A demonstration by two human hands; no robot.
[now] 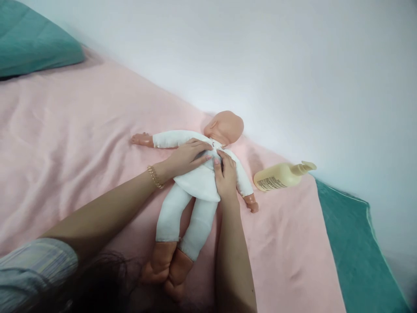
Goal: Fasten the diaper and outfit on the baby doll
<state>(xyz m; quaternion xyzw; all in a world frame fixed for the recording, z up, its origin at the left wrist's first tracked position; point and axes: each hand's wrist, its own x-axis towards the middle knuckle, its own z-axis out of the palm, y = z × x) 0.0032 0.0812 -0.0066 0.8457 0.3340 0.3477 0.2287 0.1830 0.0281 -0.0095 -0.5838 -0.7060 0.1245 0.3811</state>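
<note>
A baby doll [198, 182] in a white outfit lies on its back on a pink blanket [81, 143], head toward the wall and arms spread. My left hand [187, 156] rests on the doll's chest with its fingers stretched flat along the cloth. A gold bracelet circles that wrist. My right hand [225, 176] lies on the doll's right side, with its fingertips pressed together at the chest where the white cloth meets. The fingertips of both hands nearly touch there.
A cream pump bottle [282, 176] lies on its side on the blanket, right of the doll. A white wall [293, 78] runs along the far edge. A teal pillow [29, 39] sits at the top left; teal bedding [352, 252] shows at the right.
</note>
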